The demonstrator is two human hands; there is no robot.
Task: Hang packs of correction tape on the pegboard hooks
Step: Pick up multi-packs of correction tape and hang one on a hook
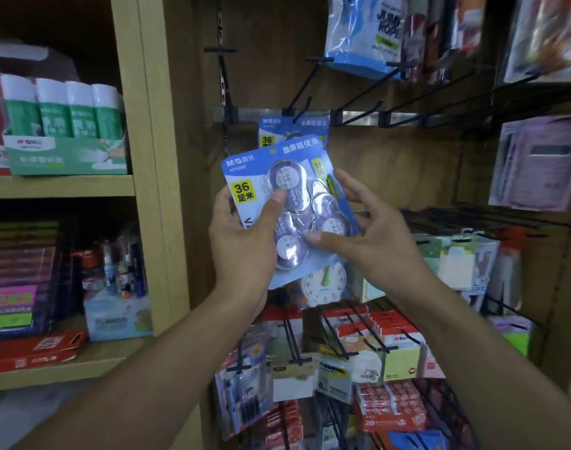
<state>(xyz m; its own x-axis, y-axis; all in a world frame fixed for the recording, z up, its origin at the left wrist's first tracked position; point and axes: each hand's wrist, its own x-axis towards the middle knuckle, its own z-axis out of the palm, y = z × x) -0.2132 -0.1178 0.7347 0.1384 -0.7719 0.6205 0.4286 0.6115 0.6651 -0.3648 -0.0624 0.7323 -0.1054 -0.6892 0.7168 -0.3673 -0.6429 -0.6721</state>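
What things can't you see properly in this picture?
- Head view: the hanging pack on the hook is mostly covered by the held correction tape pack.
- The held pack's lower left is hidden by the left hand; the right hand covers its right edge.
- The clock toy is partly hidden behind that pack.
- Small print on the glue sticks is too blurred to read.
- The top right packets are blurred and cut off by the edge.

Head view, facing forward, close before pegboard hooks (310,82).
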